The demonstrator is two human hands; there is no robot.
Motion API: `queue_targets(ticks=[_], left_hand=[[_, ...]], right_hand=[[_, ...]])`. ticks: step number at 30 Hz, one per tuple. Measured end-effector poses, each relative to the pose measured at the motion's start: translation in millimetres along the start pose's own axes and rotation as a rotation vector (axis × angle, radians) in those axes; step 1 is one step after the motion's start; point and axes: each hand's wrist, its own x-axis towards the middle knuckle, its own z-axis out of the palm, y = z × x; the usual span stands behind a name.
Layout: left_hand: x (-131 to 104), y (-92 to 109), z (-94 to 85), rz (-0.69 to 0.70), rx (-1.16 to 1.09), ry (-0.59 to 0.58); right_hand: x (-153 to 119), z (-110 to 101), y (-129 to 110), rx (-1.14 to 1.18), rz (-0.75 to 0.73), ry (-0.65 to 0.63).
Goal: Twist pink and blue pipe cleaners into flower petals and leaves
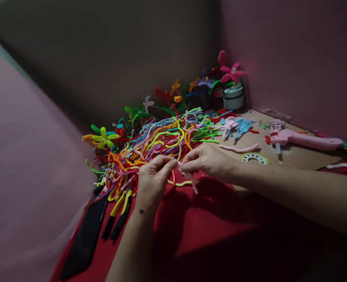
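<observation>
My left hand (157,174) and my right hand (201,158) meet over the red cloth, fingertips nearly touching. Both pinch a small pale pink fuzzy-stem piece (193,183), and one end of it dangles below my right fingers. A pale yellow stem (179,147) rises from between the fingertips. Beneath the hands, another yellow stem (185,183) lies on the cloth. Just behind them spreads a large heap of multicoloured fuzzy stems (161,135).
At the left lie yellow-black pliers (122,211) and a black phone-like slab (85,235). A pink glue gun (305,139), tape roll (254,158) and stem pieces rest on a brown board (297,156). Fuzzy flowers and a grey-white container (234,98) stand behind.
</observation>
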Motion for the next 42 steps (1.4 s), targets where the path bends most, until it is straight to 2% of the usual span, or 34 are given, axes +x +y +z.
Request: queue_targets(ticks=[3, 6, 8, 11, 14, 20, 24, 28, 33, 37, 42], left_hand=[[-0.4, 3.7, -6.4, 0.092, 0.142, -0.012], [-0.7, 8.4, -10.2, -0.008, 0.162, -0.082], [-0.6, 10.8, -10.2, -0.114, 0.086, -0.128], [0.0, 11.6, -6.6, -0.266, -0.155, -0.194], [-0.3, 8.7, -1.3, -0.325, -0.359, -0.196], [-2.5, 0.2, 4.2, -0.24, -0.398, -0.096], [-3.6, 1.0, 4.7, -0.177, -0.341, -0.049], [-5.3, 4.7, 6.3, -0.128, -0.226, 0.007], [-8.3, 2.5, 9.2, -0.051, 0.007, 0.135], [-9.7, 0.6, 9.3, 0.041, 0.169, 0.188], [-9.9, -3.9, 10.5, 0.083, 0.284, 0.176]], right_hand=[[0.1, 2.8, -0.6, 0.007, 0.002, -0.001], [0.3, 4.6, -1.4, 0.014, 0.005, -0.026], [0.5, 4.5, -1.3, 0.003, -0.002, -0.034], [0.7, 4.1, -0.1, -0.035, -0.036, -0.022], [0.0, 5.1, 0.8, -0.056, -0.04, -0.004], [-2.8, 6.5, -0.6, 0.034, -0.014, -0.005], [-0.8, 5.9, 6.0, 0.116, 0.003, -0.105], [2.0, 7.6, 12.4, 0.199, 0.055, -0.212], [2.7, 10.6, 14.5, 0.332, 0.131, -0.204], [2.5, 12.7, 18.0, 0.423, 0.157, -0.234], [0.8, 12.8, 15.6, 0.306, 0.175, -0.198]])
